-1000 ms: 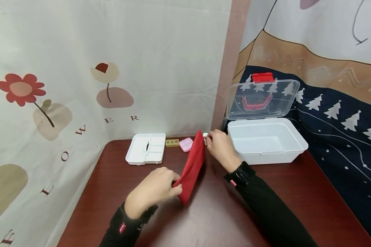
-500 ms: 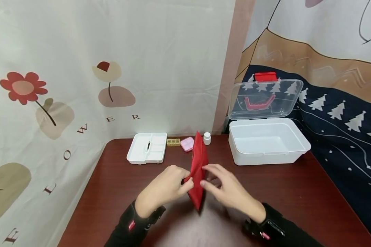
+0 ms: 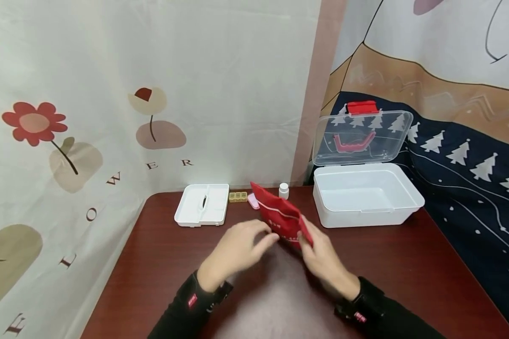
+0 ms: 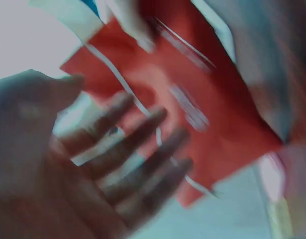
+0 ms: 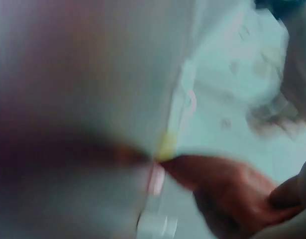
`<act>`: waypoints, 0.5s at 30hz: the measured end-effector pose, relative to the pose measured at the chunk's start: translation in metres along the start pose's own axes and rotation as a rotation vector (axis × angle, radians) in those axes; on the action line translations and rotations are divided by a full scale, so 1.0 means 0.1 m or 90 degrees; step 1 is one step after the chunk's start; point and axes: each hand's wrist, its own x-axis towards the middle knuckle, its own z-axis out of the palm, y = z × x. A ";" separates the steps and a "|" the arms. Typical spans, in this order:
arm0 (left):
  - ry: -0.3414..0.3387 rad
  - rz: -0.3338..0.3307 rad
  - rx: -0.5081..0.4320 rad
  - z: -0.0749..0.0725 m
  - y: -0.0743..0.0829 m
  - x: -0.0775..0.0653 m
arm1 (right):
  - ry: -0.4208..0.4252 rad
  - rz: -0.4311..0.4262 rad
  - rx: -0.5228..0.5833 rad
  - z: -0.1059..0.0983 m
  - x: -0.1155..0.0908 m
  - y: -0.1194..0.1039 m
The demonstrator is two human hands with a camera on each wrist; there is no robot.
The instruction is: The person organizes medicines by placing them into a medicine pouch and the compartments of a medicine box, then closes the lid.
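Pouch [image 3: 282, 217] (red, insides hidden from me) is pinched in my right grip [image 3: 324, 256] over the table [image 3: 148, 273]; left grip [image 3: 237, 249], fingers loose, just beside it. White box [image 3: 360, 218] stands open, clear lid [image 3: 365, 157] up.

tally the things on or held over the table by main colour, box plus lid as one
White: 3 (divided case, bottle, lidded box)
Red: 1 (pouch)
Yellow: 1 (sectioned case)
Pink: 1 (rounded case, partly hidden)
Total: 6
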 end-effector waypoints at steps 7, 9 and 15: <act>-0.022 -0.222 -0.068 0.11 -0.43 0.16 | -0.076 0.144 0.129 -0.44 0.20 0.26; -0.061 -0.243 -0.132 0.16 -0.49 0.20 | -0.100 0.160 0.149 -0.51 0.22 0.30; -0.101 -0.246 -0.296 0.30 -0.61 0.30 | -0.110 0.206 0.198 -0.70 0.22 0.30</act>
